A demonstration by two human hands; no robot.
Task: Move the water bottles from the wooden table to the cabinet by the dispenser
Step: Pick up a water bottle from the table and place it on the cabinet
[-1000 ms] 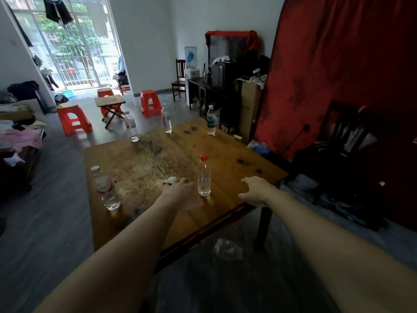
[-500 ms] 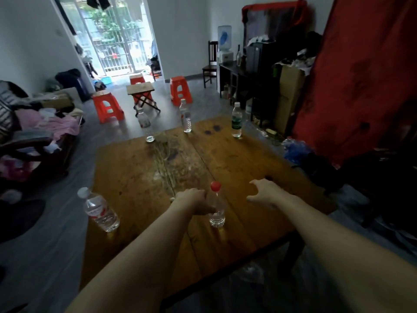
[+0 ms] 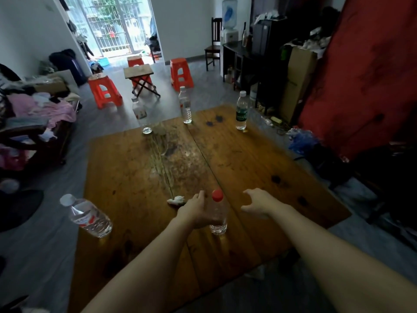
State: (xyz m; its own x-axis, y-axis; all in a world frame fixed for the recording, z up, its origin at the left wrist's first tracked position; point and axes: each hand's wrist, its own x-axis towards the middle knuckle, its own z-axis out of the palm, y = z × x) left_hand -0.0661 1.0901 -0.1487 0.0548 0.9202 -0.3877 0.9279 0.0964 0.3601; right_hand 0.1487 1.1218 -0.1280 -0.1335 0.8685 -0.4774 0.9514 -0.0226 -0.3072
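The left hand (image 3: pixel 198 211) had closed in from beside the red-capped bottle (image 3: pixel 217 213) and was now wrapped round its body; the right hand (image 3: pixel 257 203) hovered just beside it, fingers loosely curled, holding nothing. First pickup looked imminent. Four bottles still waited on the wooden table (image 3: pixel 259 159); the cabinet (image 3: pixel 239 62) stood far off.

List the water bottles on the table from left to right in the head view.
White-capped bottle at the near left edge → far-left bottle → middle far bottle → red-capped bottle → green-labelled bottle.
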